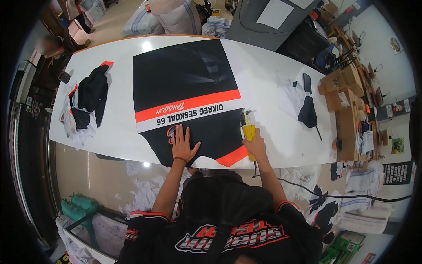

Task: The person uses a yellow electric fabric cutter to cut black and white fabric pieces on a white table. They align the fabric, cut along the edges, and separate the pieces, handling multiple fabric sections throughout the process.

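A black fabric panel with an orange stripe and a white stripe lies flat on the white table. My left hand rests on its near part with fingers spread, over a small round emblem. My right hand is wrapped round a yellow handheld electric fabric cutter. The cutter's metal head stands at the panel's right edge, level with the white stripe. White material borders the panel along its upper right side. From the cutter's rear end a dark power cord runs off to the right.
Black, white and orange fabric pieces are heaped at the table's left, near a dark cup. To the right lie a phone and dark and white scraps. Stuffed sacks stand beyond the table; another person is far left.
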A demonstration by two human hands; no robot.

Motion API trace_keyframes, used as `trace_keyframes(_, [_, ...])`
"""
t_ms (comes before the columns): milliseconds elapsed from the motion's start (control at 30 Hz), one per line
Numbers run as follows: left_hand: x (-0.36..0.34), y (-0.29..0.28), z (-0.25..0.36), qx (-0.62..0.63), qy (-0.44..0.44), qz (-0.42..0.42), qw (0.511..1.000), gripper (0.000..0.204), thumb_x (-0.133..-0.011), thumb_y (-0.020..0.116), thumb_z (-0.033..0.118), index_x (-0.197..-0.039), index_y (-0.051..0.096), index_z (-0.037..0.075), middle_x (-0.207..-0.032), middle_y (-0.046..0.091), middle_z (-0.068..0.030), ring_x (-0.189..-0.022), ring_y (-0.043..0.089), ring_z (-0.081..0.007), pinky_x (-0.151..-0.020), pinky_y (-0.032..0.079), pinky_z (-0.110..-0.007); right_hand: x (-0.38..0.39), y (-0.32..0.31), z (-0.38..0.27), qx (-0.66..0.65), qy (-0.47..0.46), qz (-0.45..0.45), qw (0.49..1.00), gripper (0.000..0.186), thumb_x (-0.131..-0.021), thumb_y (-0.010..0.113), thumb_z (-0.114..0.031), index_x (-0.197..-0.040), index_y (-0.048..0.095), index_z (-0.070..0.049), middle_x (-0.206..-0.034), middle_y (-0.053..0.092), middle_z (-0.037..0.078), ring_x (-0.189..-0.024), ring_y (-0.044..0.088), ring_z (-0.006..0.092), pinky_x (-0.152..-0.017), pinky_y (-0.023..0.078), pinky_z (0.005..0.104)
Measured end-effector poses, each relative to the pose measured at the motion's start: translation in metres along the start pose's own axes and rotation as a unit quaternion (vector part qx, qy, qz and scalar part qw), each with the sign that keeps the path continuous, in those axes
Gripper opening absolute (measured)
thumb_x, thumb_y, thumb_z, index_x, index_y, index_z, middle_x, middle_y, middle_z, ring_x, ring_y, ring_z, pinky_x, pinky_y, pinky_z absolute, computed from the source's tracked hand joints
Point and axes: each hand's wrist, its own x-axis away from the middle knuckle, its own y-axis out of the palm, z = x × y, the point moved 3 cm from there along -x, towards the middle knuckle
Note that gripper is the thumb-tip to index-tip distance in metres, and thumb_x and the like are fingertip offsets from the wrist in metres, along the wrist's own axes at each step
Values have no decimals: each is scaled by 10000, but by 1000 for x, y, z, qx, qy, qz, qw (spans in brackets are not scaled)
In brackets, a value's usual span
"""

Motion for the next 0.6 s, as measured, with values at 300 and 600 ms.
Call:
trace_keyframes(300, [1,-4,-1,14,-1,-6,1000,885,-920,549,621,-1572,331,64,-1661,178,-231,-1554,120,-378,-1244,111,-542,-25,1,-23,-32,25,33,999,711,-765,747,-348,-1302,379,-63,-1129,654,305,-1054,657,496,-898,537,555])
trace_keyframes(600, [0,-4,-3,1,-3,-15,1000,932,-911,528,671,-1584,305,65,-1663,155,-247,-1555,91,-393,-1241,90,-553,-58,2,-21,-40,50,91,994,701,-763,718,-350,-1297,391,-36,-1118,654,322,-1037,664,490,-889,539,550])
